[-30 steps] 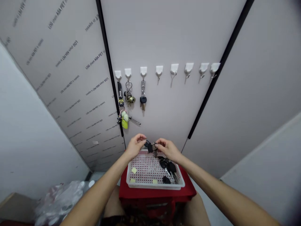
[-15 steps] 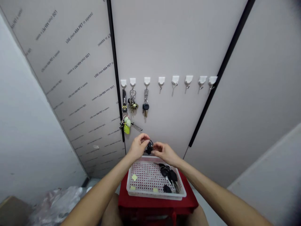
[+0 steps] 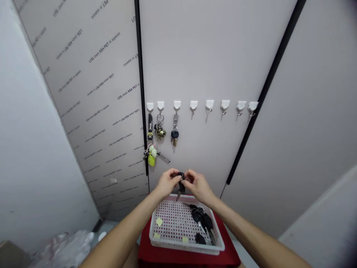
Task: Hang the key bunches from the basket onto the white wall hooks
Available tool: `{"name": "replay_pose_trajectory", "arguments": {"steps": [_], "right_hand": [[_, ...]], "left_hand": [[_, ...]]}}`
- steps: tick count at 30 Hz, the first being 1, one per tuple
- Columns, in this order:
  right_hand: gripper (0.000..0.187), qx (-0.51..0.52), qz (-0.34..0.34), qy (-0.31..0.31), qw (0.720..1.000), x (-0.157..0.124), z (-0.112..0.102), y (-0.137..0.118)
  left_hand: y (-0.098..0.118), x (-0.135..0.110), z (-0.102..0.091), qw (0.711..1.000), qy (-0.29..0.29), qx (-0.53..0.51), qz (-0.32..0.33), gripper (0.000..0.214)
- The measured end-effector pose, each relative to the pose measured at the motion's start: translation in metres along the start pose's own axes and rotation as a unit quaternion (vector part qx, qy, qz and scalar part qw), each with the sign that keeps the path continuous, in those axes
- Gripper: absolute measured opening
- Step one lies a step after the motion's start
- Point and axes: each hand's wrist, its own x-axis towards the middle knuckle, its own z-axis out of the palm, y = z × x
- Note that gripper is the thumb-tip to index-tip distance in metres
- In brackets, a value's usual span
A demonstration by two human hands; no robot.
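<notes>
My left hand (image 3: 167,182) and my right hand (image 3: 197,184) pinch a black-headed key (image 3: 180,181) from both sides, just above the tray's far rim. Its metal blade (image 3: 179,195) points down, and my fingers hide part of the head and any ring on it. Below them sits a white plastic tray (image 3: 186,245) with a red-dotted perforated floor. A heap of black-headed keys (image 3: 201,218) lies in its right half, beyond my right hand's reach of touch.
Several white adhesive hooks (image 3: 209,105) run along the grey wall panel, and some hold key bunches (image 3: 160,128). Yellow sticky squares (image 3: 159,222) lie in the tray. A red cloth (image 3: 146,252) is under it, and a plastic bag (image 3: 65,251) lies at lower left.
The hooks and tray sit lower in the view than before. My hands have come closer together, and the black-headed key now hangs with its blade downward.
</notes>
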Motion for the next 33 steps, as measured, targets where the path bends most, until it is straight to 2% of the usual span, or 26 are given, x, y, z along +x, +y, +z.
{"name": "replay_pose_trajectory", "arguments": {"steps": [4,6,9,12,16,21,23,27,30,33], "right_hand": [[0.006,0.095,0.034,-0.051,0.994,0.007,-0.004,0.002],[0.011,0.141,0.047,-0.084,0.985,0.011,-0.009,0.000],[0.012,0.133,0.036,-0.111,0.984,0.016,-0.019,-0.008],[0.011,0.099,0.035,-0.106,0.989,0.024,-0.033,-0.018],[0.013,0.079,0.039,-0.041,0.995,0.050,-0.061,-0.037],[0.010,0.145,0.027,0.114,0.983,0.097,-0.091,-0.067],[0.010,0.167,0.037,0.147,0.974,0.113,-0.098,-0.077],[0.011,0.156,0.064,0.193,0.967,0.137,-0.105,-0.085],[0.012,0.133,0.088,0.210,0.965,0.145,-0.106,-0.083],[0.011,0.125,0.097,0.205,0.966,0.147,-0.104,-0.077]], "left_hand": [[0.000,0.003,-0.001,0.999,-0.001,0.001,0.035,0.008],[0.006,0.005,-0.003,0.998,-0.025,-0.009,0.059,0.009],[0.019,0.006,-0.008,0.993,-0.074,0.019,0.094,0.007],[0.032,0.008,-0.017,0.972,-0.065,0.136,0.180,0.007],[0.053,0.014,-0.021,0.924,-0.009,0.275,0.267,0.014],[0.092,0.036,0.001,0.882,0.029,0.312,0.352,0.030],[0.107,0.049,0.011,0.881,0.067,0.318,0.343,0.032],[0.126,0.072,0.020,0.904,0.134,0.304,0.270,0.035],[0.129,0.079,0.021,0.913,0.152,0.303,0.229,0.036],[0.125,0.077,0.021,0.915,0.144,0.317,0.206,0.035]]}}
